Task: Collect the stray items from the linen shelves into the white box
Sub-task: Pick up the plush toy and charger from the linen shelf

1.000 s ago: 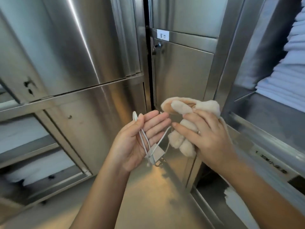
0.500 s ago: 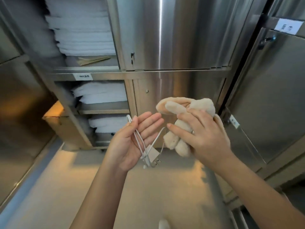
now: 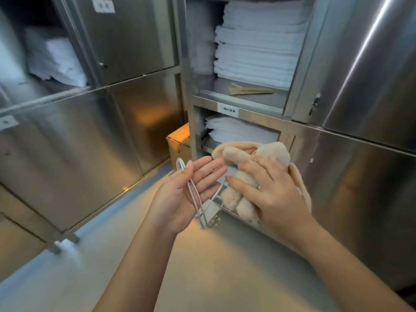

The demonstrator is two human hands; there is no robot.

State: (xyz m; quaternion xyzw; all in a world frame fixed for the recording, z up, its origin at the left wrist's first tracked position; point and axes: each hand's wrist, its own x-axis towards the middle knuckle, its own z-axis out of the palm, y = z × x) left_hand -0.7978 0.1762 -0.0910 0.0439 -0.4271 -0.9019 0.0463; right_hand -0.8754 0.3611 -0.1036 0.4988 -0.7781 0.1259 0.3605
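Watching remotely, I saw, just in front of the linen shelves point(image 3: 258, 110), the left hand point(image 3: 180, 197) thumb-pinning a white charger cable point(image 3: 193, 192) against flat fingers and the right hand point(image 3: 272, 197) clutching a beige plush toy point(image 3: 273, 153), both seemingly gathered for the unseen white box.

The upper shelf point(image 3: 252, 99) carries a white linen stack point(image 3: 256, 52) and a tan packet point(image 3: 249, 90); the lower shelf point(image 3: 208, 144) carries folded linen point(image 3: 238, 131).
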